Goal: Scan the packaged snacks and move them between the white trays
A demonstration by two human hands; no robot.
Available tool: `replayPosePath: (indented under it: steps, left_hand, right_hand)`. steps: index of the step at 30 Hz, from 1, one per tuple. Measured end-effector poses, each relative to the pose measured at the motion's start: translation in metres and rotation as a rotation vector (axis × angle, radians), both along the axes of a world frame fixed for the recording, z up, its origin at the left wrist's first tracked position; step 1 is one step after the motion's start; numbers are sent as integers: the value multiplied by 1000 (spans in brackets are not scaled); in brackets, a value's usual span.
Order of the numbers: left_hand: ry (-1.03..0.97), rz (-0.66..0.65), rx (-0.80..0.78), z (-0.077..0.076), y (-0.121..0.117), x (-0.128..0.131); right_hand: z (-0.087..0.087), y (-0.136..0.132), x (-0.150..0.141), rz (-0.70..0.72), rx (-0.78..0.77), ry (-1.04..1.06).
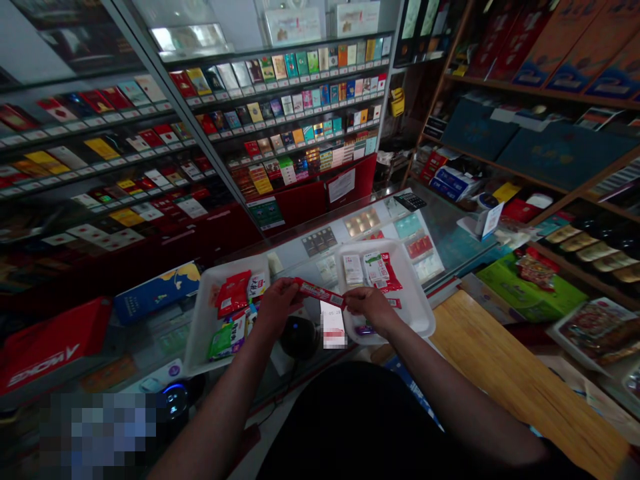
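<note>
My left hand (pixel 277 307) and my right hand (pixel 367 308) hold opposite ends of a long red-and-white packet strip (pixel 320 293) above the counter. My left hand is over a white plastic tray (pixel 200 327) holding red and green snack packets. My right hand is at the edge of a second white tray (pixel 425 313), which holds white and red packets. Between the trays lies a phone (pixel 333 325) with a lit white screen, its content blurred. A round black device (pixel 299 337) sits beside it, partly behind my left wrist.
The trays rest on a glass display counter (pixel 320 257). Behind it stand shelves of cigarette packs (pixel 285 107). A calculator (pixel 410 201) lies at the counter's far side. To the right are a wooden board (pixel 510 373), a green box (pixel 530 287) and stocked wooden shelves (pixel 550 127).
</note>
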State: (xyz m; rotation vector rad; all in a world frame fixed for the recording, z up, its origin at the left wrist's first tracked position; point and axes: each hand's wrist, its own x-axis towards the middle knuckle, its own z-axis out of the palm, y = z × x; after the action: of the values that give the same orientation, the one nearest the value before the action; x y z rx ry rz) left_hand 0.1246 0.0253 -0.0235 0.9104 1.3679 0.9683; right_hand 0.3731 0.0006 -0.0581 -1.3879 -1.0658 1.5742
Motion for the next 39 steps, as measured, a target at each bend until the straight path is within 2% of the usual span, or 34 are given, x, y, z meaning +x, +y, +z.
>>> replayPosePath:
  steps: [8, 18, 23, 28, 33, 39]
  left_hand:
    - [-20, -7, 92, -6, -5, -30]
    - [495, -208, 309, -2, 7, -89]
    - [778, -298, 522, -15, 16, -112]
    - [974, -285, 554, -32, 18, -126]
    - [1056, -300, 599, -44, 15, -136]
    - [1072, -324, 614, -51, 14, -140]
  right_hand:
    - [8, 0, -20, 46, 137, -222]
    - [2, 8, -48, 71, 332, -404]
    - [-5, 14, -66, 69, 378, -511]
    - [-15, 18, -82, 81, 457, -579]
    - [-26, 20, -90, 96, 492, -614]
    - [-39, 21, -92, 120, 526, -681]
